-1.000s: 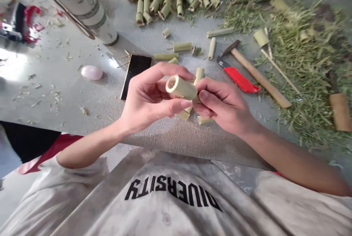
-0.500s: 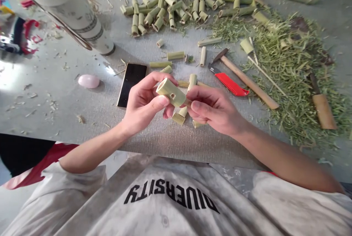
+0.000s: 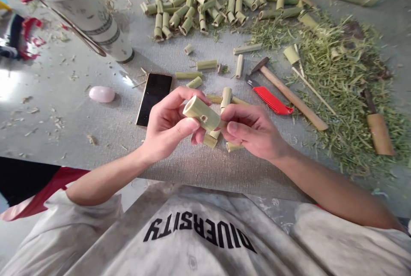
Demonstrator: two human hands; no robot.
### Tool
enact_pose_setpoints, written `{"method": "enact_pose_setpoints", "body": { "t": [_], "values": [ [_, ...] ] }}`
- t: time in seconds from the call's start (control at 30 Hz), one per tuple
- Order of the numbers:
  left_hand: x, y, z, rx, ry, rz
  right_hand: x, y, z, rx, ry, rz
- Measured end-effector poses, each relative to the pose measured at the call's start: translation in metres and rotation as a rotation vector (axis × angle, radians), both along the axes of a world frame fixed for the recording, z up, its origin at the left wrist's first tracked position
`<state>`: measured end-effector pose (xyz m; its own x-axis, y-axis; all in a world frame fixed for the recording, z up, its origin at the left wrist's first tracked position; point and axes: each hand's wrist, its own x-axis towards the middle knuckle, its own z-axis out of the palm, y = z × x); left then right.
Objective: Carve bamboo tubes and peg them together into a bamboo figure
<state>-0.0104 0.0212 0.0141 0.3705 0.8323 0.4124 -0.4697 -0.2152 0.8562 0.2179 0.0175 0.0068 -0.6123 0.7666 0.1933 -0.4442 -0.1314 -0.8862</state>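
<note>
**Gripping pale green hollow bamboo tube (image 3: 201, 111) over grey textured surface (image 3: 199, 164)**

Got tube tilted between both hands, above the surface, with open end toward upper left and small round hole showing in the side wall. Grasping tube firmly in left hand (image 3: 168, 124), thumb on near side, fingers wrapped behind. Pinching narrow pale piece (image 3: 222, 125) at tube's lower right end with right hand (image 3: 257, 132); mostly hidden by fingers, can't tell its shape.

Can see loose light-green bamboo pieces (image 3: 226, 97) lying below and around the hands. Have black slab phone (image 3: 154, 96) just beside left hand, glossy pink oval object (image 3: 102, 94) further left. Beyond right hand: see red-handled cutting tool (image 3: 272, 101) next to wooden-handled hammer (image 3: 292, 96), then big heap of green plant shavings (image 3: 346, 113). Also see pile of short cut bamboo sections (image 3: 176, 17) at far side.
</note>
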Motion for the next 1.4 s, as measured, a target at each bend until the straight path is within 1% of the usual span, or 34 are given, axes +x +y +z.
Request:
{"method": "enact_pose_setpoints", "body": {
  "t": [0.2, 0.6, 0.87, 1.07, 1.3, 1.4],
  "values": [
    [0.000, -0.002, 0.000, -0.030, 0.023, 0.036, 0.001, 0.001, -0.001, 0.005, -0.011, -0.011],
    [0.000, -0.003, -0.003, -0.031, 0.020, 0.037, -0.001, 0.001, -0.002, -0.008, -0.003, -0.029],
    [-0.002, -0.006, 0.001, -0.079, 0.027, 0.062, 0.000, 0.001, -0.005, -0.001, -0.011, -0.047],
    [0.000, -0.006, 0.000, -0.042, 0.025, 0.050, -0.001, -0.001, -0.005, -0.007, -0.004, -0.045],
    [-0.003, -0.006, -0.001, -0.022, 0.073, 0.098, -0.004, -0.005, 0.000, 0.050, -0.019, -0.112],
    [-0.005, -0.006, -0.001, -0.004, 0.103, 0.143, -0.006, -0.009, 0.005, 0.029, -0.090, -0.177]
  ]
}}
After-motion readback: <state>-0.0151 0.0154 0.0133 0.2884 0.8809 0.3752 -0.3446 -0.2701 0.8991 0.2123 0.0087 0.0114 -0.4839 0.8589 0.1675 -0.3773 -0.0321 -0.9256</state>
